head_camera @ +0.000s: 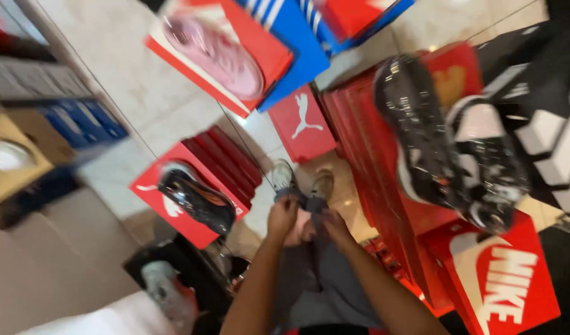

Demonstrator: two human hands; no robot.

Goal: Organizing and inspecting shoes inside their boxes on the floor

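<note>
Grey cloth (314,205) is bunched between left hand (282,217) and right hand (333,224), both clenched on it, forearms angled inward.

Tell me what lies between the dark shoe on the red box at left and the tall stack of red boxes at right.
In the head view, between the dark shoe and the red stack lie pale floor, the person's two feet and both hands, left hand and right hand.

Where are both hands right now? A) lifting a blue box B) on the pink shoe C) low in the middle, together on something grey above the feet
C: the left hand and right hand meet at a grey item, above the person's shoes, apart from the boxes.
</note>
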